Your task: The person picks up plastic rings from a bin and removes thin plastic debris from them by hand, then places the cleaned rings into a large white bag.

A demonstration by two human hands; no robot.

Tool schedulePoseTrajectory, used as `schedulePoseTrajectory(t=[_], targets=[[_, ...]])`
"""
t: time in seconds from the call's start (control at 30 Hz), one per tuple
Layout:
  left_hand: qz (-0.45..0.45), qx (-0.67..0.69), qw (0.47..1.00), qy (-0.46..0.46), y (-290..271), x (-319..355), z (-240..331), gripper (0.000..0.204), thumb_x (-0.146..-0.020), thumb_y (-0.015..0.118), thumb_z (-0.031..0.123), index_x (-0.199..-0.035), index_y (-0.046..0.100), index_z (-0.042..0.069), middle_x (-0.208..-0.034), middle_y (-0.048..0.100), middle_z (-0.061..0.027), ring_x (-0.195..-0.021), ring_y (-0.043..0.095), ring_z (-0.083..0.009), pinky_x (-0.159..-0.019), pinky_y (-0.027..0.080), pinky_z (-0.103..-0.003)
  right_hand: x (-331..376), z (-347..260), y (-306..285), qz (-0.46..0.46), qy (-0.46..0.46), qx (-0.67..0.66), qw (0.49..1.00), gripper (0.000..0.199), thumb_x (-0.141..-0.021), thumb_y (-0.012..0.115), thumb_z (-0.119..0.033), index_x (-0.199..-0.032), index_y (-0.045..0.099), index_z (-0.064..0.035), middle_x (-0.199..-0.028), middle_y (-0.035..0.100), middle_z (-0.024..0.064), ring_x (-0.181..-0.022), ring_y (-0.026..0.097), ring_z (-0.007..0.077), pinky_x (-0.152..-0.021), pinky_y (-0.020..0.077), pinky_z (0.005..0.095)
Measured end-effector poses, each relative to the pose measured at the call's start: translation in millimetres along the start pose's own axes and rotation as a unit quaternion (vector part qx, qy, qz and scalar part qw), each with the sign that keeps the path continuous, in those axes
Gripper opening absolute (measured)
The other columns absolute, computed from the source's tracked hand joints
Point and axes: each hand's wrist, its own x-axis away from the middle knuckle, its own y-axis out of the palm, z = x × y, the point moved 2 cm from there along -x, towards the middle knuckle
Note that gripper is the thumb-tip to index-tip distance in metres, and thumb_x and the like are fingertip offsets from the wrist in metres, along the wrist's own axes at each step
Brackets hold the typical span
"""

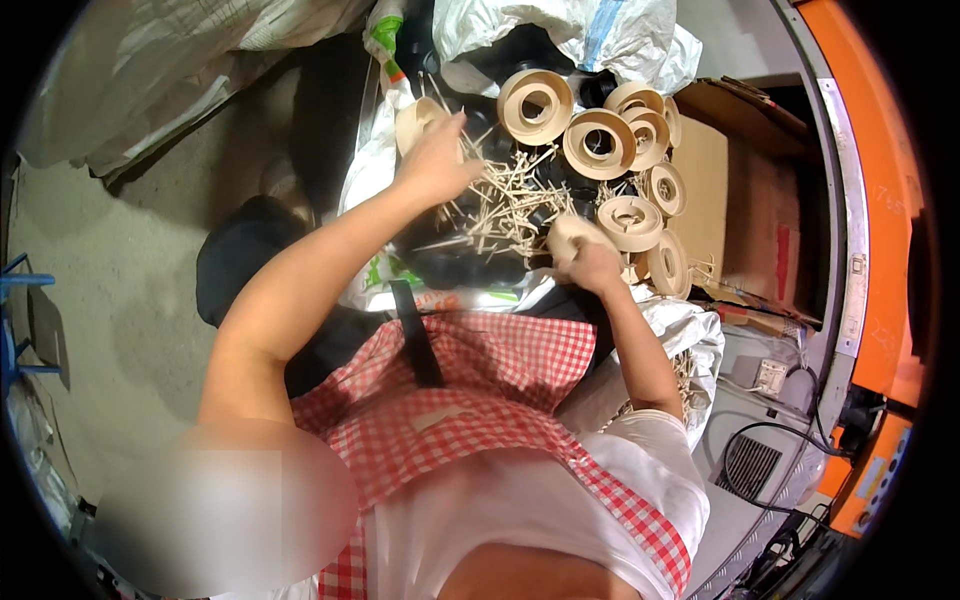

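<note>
I had my left hand (437, 150) spread loose over the sticks (505, 205), just right of it, while my right hand (590, 262) gripped a spool (568, 235) beside them

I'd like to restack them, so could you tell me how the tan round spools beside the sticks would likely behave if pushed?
The spools are round with wide flanges, so any on edge would probably roll. Several lean against each other, so nudging one may topple its neighbours. They look hollow-cored, hence likely light. The right hand holds one; the left hand reaches above the thin sticks.
</note>
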Motion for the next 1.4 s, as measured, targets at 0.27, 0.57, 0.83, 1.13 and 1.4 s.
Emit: schedulePoseTrajectory(t=[0.27, 0.57, 0.83, 1.13, 1.4], targets=[[-0.18, 0.502, 0.838, -0.117, 24, 13, 23, 0.067, -0.075, 0.073, 0.035, -0.124, 0.046, -0.003, -0.108, 0.06, -0.0141, -0.098, 0.059, -0.0201, -0.081, 0.049, -0.031, 51, -139, -68, 0.33, -0.335, -0.167, 0.867, 0.054, -0.083, 0.066, -0.022, -0.126, 0.044, 0.0029, -0.118, 0.053, 0.0165, -0.107, 0.051, 0.0254, -0.096, 0.0384, 0.0348], [-0.017, 0.369, 0.925, -0.087, -24, -12, 29, 0.05, -0.074, 0.069, 0.02, -0.117, 0.052, 0.0, -0.102, 0.061, -0.0099, -0.086, 0.06, -0.0159, -0.075, 0.05, -0.029, -61, -196, 92, 0.107, -0.185, -0.249, 0.945, 0.06, -0.073, 0.07, -0.032, -0.117, 0.049, 0.0031, -0.105, 0.06, 0.026, -0.098, 0.057, 0.0406, -0.086, 0.0457, 0.0437], [-0.045, 0.302, 0.949, -0.081, -39, -5, 23, 0.06, -0.068, 0.072, 0.024, -0.119, 0.051, 0.001, -0.104, 0.061, -0.0118, -0.094, 0.059, -0.018, -0.081, 0.047, -0.03, -49, -146, 62, 0.03, -0.096, -0.474, 0.875, 0.042, -0.076, 0.067, -0.03, -0.103, 0.061, 0.0016, -0.092, 0.065, 0.0171, -0.081, 0.063, 0.0266, -0.076, 0.0489, 0.0359], [-0.208, 0.352, 0.907, -0.102, -6, 21, 36, 0.054, -0.073, 0.069, 0.02, -0.121, 0.052, 0.002, -0.102, 0.062, -0.0094, -0.087, 0.06, -0.0147, -0.072, 0.051, -0.027, 28, -156, -29, 0.313, -0.279, -0.395, 0.817, 0.021, -0.08, 0.065, -0.016, -0.096, 0.063, -0.0029, -0.139, 0.032, 0.0255, -0.13, 0.032, 0.0392, -0.106, 0.0291, 0.0417], [-0.29, 0.398, 0.865, -0.093, -7, 25, 38, 0.054, -0.076, 0.068, 0.022, -0.123, 0.049, 0.003, -0.103, 0.061, -0.0083, -0.086, 0.06, -0.0136, -0.069, 0.05, -0.025, 26, -142, -35, 0.151, -0.275, -0.565, 0.763, 0.039, -0.074, 0.072, -0.011, -0.1, 0.043, -0.0048, -0.126, 0.045, 0.02, -0.112, 0.05, 0.0346, -0.094, 0.0439, 0.0445]])
